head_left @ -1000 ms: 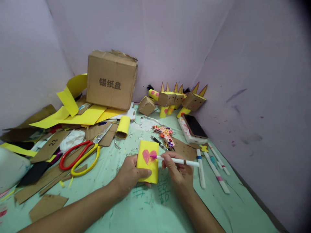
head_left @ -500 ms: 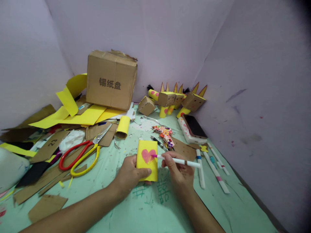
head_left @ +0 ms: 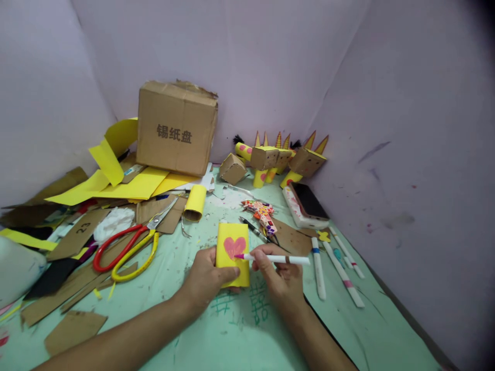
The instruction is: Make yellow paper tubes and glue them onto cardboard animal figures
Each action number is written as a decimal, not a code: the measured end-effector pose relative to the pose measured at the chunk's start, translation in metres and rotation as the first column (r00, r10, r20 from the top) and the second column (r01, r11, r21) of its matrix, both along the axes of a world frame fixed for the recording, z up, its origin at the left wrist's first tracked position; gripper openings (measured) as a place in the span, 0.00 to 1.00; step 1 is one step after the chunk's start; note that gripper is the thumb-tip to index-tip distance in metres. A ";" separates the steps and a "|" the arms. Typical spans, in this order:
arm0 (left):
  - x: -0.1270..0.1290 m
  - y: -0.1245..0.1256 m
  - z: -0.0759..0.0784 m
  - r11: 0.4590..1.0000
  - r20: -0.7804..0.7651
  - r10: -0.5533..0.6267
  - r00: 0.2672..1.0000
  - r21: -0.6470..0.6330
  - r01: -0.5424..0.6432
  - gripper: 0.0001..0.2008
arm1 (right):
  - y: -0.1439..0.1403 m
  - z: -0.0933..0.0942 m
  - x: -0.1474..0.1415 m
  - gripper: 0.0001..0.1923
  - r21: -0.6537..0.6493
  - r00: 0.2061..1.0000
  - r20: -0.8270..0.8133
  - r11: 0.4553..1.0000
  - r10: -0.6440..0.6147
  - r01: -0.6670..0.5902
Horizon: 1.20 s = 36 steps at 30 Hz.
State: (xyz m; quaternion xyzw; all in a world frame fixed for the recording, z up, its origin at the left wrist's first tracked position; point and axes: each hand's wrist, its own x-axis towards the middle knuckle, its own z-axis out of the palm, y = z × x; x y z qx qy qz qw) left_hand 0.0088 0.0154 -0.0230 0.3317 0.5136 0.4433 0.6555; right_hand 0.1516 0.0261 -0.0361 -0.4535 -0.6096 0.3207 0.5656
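My left hand grips a yellow paper-covered tube from its left side, holding it upright on the green table mat. A pink heart is drawn on the tube's front. My right hand holds a white marker with a pink tip. The tip touches the lower edge of the heart.
Red and yellow scissors lie left of my hands among cardboard scraps. A cardboard box stands on yellow paper sheets behind. Another yellow tube, cardboard figures, a phone and several markers lie at the back and right.
The marker tip has moved from the heart's right side down to its lower edge. The tube and both hands have shifted slightly left.
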 end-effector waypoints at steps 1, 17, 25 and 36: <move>0.000 0.000 0.000 1.000 0.002 0.002 1.000 0.001 -0.002 0.14 | 0.000 0.000 0.000 0.10 0.002 1.000 0.002 1.000 0.001 -0.001; 0.000 0.000 0.000 1.000 -0.007 0.015 1.000 -0.004 -0.015 0.13 | 0.000 -0.002 0.000 0.12 -0.027 0.999 -0.004 0.999 -0.041 0.040; 0.000 0.001 -0.003 0.999 0.008 0.026 1.000 0.026 -0.026 0.14 | 0.001 -0.004 0.001 0.10 0.014 0.999 0.038 1.000 -0.018 0.017; -0.001 0.000 -0.002 1.000 0.018 0.016 1.000 0.021 -0.017 0.15 | 0.000 -0.007 0.000 0.09 0.035 0.998 0.065 0.999 0.016 -0.018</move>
